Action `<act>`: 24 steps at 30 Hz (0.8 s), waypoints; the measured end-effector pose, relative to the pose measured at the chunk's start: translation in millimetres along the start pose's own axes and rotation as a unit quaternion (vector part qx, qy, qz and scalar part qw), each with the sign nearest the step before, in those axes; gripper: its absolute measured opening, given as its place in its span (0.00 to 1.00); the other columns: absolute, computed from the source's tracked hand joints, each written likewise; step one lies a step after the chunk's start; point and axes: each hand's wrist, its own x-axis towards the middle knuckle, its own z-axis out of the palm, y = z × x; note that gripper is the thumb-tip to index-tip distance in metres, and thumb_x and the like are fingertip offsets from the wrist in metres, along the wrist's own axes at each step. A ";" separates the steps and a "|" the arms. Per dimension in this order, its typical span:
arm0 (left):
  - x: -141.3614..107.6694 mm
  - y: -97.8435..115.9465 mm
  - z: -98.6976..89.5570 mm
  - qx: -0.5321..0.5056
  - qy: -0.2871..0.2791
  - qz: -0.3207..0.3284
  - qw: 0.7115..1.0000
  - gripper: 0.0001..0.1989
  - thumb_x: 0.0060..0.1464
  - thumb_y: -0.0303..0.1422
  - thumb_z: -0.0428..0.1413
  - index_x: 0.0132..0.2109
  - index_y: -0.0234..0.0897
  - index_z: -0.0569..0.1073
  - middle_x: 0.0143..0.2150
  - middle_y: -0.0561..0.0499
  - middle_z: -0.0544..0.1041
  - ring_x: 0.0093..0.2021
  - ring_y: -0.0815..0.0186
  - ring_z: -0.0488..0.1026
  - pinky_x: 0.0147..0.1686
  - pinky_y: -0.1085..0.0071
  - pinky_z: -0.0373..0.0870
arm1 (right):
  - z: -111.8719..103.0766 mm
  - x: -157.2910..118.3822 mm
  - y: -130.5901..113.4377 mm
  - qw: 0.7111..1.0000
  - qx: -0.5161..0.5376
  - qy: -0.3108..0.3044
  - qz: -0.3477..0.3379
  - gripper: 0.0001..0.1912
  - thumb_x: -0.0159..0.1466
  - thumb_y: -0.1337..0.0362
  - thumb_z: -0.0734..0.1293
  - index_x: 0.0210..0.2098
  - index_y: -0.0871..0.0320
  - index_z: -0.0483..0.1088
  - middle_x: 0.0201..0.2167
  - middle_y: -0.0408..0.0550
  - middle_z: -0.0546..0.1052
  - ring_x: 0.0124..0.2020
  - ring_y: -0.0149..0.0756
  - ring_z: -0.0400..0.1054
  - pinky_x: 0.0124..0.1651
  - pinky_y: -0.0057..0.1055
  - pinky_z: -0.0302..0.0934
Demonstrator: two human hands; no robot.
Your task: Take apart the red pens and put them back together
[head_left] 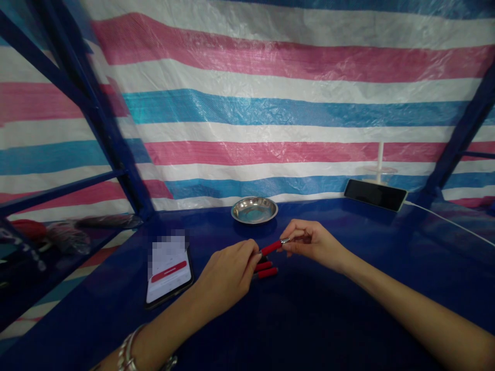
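Observation:
A red pen (271,248) with a silvery end is held between both hands above the blue table (309,314). My left hand (232,270) has its fingers closed on the pen's left end. The fingertips of my right hand (309,242) pinch the silvery end at the right. Just below, more red pens (268,272) lie on the table beside my left fingers, their left ends hidden by that hand. A round metal dish (254,211) stands behind the hands.
A phone with a lit screen (170,273) lies at the left. At the back right, a dark-screened phone (375,195) leans in front of a clear cup with a white straw, a white cable (444,216) running right. Blue metal posts (112,129) flank the striped sheet.

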 end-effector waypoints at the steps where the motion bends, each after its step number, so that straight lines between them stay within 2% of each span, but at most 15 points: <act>1: 0.1 0.1 -0.1 -0.004 -0.003 0.000 1.000 0.10 0.58 0.33 0.38 0.35 0.37 0.61 0.32 0.53 0.68 0.33 0.68 0.66 0.31 0.71 0.61 | 0.2 0.0 0.6 1.000 -0.001 0.001 -0.002 0.11 0.50 0.64 0.67 0.29 0.63 0.63 0.23 0.45 0.71 0.23 0.27 0.65 0.28 0.26 0.60; 8: 0.5 1.9 -0.8 0.028 -0.012 0.007 1.000 0.10 0.58 0.33 0.37 0.36 0.35 0.61 0.33 0.51 0.68 0.32 0.67 0.66 0.30 0.71 0.61 | 1.5 0.1 2.9 1.000 -0.022 -0.010 -0.006 0.10 0.52 0.62 0.65 0.29 0.63 0.62 0.25 0.47 0.72 0.24 0.27 0.65 0.28 0.26 0.60; 11: -0.2 2.1 -0.1 0.057 -0.013 0.010 0.998 0.11 0.58 0.33 0.36 0.37 0.35 0.61 0.34 0.50 0.68 0.32 0.66 0.66 0.30 0.69 0.62 | 0.5 -0.5 2.4 0.997 -0.073 -0.024 -0.004 0.11 0.56 0.59 0.63 0.28 0.63 0.62 0.25 0.48 0.72 0.23 0.26 0.64 0.27 0.25 0.59; 14: -0.8 1.7 0.6 0.064 -0.014 0.017 0.998 0.11 0.58 0.33 0.36 0.37 0.35 0.61 0.34 0.50 0.68 0.33 0.66 0.66 0.31 0.69 0.62 | -2.1 -1.2 2.4 0.988 -0.145 -0.050 -0.020 0.16 0.59 0.56 0.57 0.27 0.63 0.64 0.24 0.47 0.70 0.23 0.26 0.62 0.26 0.24 0.57; 19: -1.0 2.2 -0.4 0.069 -0.007 0.007 0.998 0.11 0.58 0.33 0.36 0.37 0.35 0.61 0.34 0.49 0.68 0.32 0.67 0.66 0.31 0.70 0.63 | -5.1 -1.5 4.7 0.984 -0.172 -0.042 -0.028 0.14 0.56 0.57 0.62 0.38 0.60 0.63 0.25 0.44 0.70 0.24 0.27 0.62 0.25 0.23 0.55; 22: -1.1 2.9 -1.0 0.065 -0.006 0.002 0.998 0.11 0.58 0.33 0.37 0.37 0.35 0.62 0.34 0.50 0.68 0.31 0.67 0.67 0.30 0.71 0.63 | -5.3 -1.7 3.5 0.977 -0.202 -0.046 -0.044 0.12 0.58 0.57 0.60 0.32 0.61 0.64 0.24 0.44 0.69 0.25 0.27 0.61 0.26 0.23 0.54; 24: -1.2 3.2 -1.1 0.065 -0.010 0.003 0.998 0.11 0.58 0.33 0.37 0.37 0.35 0.62 0.34 0.50 0.68 0.32 0.67 0.67 0.31 0.70 0.63 | -5.3 -2.0 1.8 0.968 -0.243 -0.053 -0.043 0.15 0.60 0.56 0.57 0.26 0.62 0.65 0.23 0.45 0.68 0.24 0.27 0.61 0.27 0.24 0.53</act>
